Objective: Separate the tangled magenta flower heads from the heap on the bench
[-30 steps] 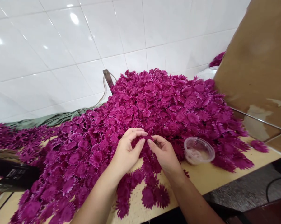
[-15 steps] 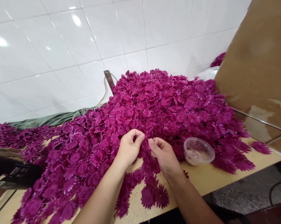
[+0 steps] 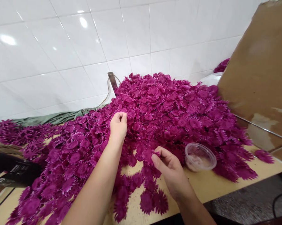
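A big heap of magenta artificial flower heads [image 3: 164, 103] with toothed petals spreads over the table. My left hand [image 3: 118, 126] is raised at the heap's middle left, thumb and fingers pinched together. Whether a flower is in that pinch cannot be told against the same-coloured pile. Lower down, my right hand [image 3: 170, 167] is closed, its thumb and forefinger gripping the edge of a magenta flower [image 3: 148, 154]. Just right of this hand stands a round clear plastic tub [image 3: 200, 157] with something pale and translucent inside.
Behind the heap rises a white tiled wall [image 3: 72, 53], with a metal bracket [image 3: 112, 82] against it. A brown cardboard panel [image 3: 262, 78] borders the right. A black printed box [image 3: 14, 170] sits at left, near green cloth [image 3: 51, 118]. The table's front edge runs along lower right.
My hands have parted. The left one has moved up and left over the heap, while the right has shifted slightly down and right, with a flower showing at its fingertips.
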{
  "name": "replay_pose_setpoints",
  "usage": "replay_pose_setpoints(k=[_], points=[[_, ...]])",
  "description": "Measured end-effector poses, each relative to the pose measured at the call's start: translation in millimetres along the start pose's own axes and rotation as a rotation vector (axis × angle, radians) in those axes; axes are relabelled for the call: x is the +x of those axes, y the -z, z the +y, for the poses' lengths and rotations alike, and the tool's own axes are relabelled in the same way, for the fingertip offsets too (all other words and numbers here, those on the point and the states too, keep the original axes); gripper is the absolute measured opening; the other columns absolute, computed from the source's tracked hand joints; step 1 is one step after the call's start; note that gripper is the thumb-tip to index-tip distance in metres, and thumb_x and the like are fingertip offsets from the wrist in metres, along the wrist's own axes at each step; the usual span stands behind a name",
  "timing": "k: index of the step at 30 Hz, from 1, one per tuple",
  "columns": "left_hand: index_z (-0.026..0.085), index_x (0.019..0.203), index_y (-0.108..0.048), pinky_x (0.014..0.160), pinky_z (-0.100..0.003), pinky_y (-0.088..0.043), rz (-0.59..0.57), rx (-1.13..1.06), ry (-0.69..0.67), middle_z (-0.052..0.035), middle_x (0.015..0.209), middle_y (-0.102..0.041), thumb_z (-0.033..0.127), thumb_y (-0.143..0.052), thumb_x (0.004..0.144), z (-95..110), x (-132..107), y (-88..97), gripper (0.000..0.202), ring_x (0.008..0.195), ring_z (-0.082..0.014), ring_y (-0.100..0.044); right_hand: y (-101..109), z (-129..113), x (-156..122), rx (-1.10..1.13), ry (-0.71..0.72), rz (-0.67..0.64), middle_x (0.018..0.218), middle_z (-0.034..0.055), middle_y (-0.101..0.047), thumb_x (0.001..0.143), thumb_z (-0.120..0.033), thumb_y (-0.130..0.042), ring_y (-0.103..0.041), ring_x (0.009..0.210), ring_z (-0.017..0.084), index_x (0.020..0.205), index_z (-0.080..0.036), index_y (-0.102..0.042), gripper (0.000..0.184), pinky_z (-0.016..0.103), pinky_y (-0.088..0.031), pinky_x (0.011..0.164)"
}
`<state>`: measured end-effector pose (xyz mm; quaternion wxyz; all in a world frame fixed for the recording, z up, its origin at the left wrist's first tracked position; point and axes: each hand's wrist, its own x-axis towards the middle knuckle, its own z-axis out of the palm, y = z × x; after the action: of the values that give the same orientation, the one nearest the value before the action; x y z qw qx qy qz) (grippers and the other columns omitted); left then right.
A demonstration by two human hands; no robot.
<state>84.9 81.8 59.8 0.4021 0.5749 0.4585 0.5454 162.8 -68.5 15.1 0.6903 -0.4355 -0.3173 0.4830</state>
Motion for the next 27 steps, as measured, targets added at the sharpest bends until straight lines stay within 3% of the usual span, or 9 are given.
replay_pose_setpoints(k=[2,4,7,10,12,17,20,24,27], points=[[0.016,0.071,-0.055,0.073,-0.026,-0.043,-0.098,0.089,-0.080,0.0012,0.071,-0.056,0.008,-0.055,0.068,0.8,-0.1,4.8,0.008,0.069,-0.0119,-0.053,2.2,3.0,4.3,0.041,-0.033,0.076,0.052,-0.0068,-0.037,0.059,-0.049,-0.069,-0.027,0.048,0.006,0.059,-0.017,-0.049,0.037,0.020,-0.024,0.045],[0.016,0.083,-0.057,0.083,-0.031,-0.043,-0.196,0.197,-0.194,-0.0032,0.087,-0.058,0.005,-0.055,0.066,2.5,-10.2,9.0,0.020,0.085,-0.0153,-0.056,4.1,5.6,11.0,0.081,-0.048,0.129,0.050,-0.0074,-0.037,0.056,-0.050,-0.072,-0.026,0.047,0.005,0.057,-0.017,-0.050,0.039,0.020,-0.023,0.044],[0.018,0.087,-0.060,0.090,-0.035,-0.041,-0.371,0.296,-0.332,-0.0050,0.096,-0.060,0.009,-0.051,0.073,8.9,-35.4,16.2,0.019,0.095,-0.0173,-0.055,5.0,7.4,18.0,0.123,-0.068,0.164,0.049,-0.0076,-0.038,0.054,-0.048,-0.074,-0.027,0.047,0.005,0.053,-0.017,-0.048,0.040,0.019,-0.024,0.045],[0.018,0.080,-0.064,0.081,-0.032,-0.046,-0.657,0.330,-0.247,-0.0038,0.085,-0.065,0.021,-0.054,0.077,16.4,-58.9,21.7,0.011,0.083,-0.0171,-0.059,3.8,7.2,19.5,0.152,-0.106,0.196,0.050,-0.0068,-0.041,0.050,-0.049,-0.076,-0.032,0.049,0.006,0.053,-0.016,-0.051,0.041,0.019,-0.028,0.048],[0.017,0.077,-0.065,0.075,-0.030,-0.047,-0.731,0.325,-0.164,-0.0034,0.080,-0.065,0.022,-0.057,0.075,18.4,-69.5,22.2,0.009,0.078,-0.0167,-0.060,2.9,7.6,19.7,0.162,-0.108,0.193,0.050,-0.0064,-0.042,0.048,-0.050,-0.076,-0.034,0.050,0.006,0.054,-0.016,-0.054,0.041,0.020,-0.029,0.049],[0.016,0.066,-0.061,0.063,-0.025,-0.044,-0.644,0.287,-0.135,-0.0005,0.066,-0.062,0.016,-0.055,0.073,11.7,-77.4,15.5,0.009,0.064,-0.0130,-0.057,3.3,13.1,19.9,0.149,-0.062,0.136,0.048,-0.0078,-0.034,0.053,-0.054,-0.072,-0.027,0.047,0.006,0.053,-0.017,-0.050,0.043,0.020,-0.025,0.045],[0.017,0.062,-0.055,0.060,-0.023,-0.042,-0.459,0.296,-0.211,0.0016,0.061,-0.058,0.015,-0.052,0.073,5.1,-65.7,10.5,0.012,0.061,-0.0119,-0.053,3.0,14.8,14.9,0.111,-0.059,0.102,0.048,-0.0080,-0.032,0.057,-0.052,-0.071,-0.024,0.046,0.005,0.052,-0.017,-0.046,0.043,0.019,-0.023,0.042],[0.017,0.064,-0.051,0.062,-0.024,-0.043,-0.145,0.285,-0.189,0.0023,0.060,-0.054,0.015,-0.045,0.078,0.0,-34.5,6.3,0.016,0.060,-0.0112,-0.052,5.7,13.2,6.6,-0.005,-0.045,0.146,0.052,-0.0056,-0.038,0.059,-0.048,-0.071,-0.032,0.049,0.006,0.053,-0.017,-0.047,0.040,0.019,-0.030,0.044],[0.016,0.078,-0.056,0.070,-0.027,-0.047,-0.215,0.355,-0.261,-0.0020,0.076,-0.061,0.014,-0.050,0.075,-0.3,-15.1,7.6,0.007,0.072,-0.0138,-0.058,13.3,14.9,11.4,-0.131,-0.009,0.222,0.054,-0.0048,-0.042,0.063,-0.049,-0.068,-0.036,0.049,0.007,0.061,-0.018,-0.053,0.034,0.019,-0.033,0.043]])
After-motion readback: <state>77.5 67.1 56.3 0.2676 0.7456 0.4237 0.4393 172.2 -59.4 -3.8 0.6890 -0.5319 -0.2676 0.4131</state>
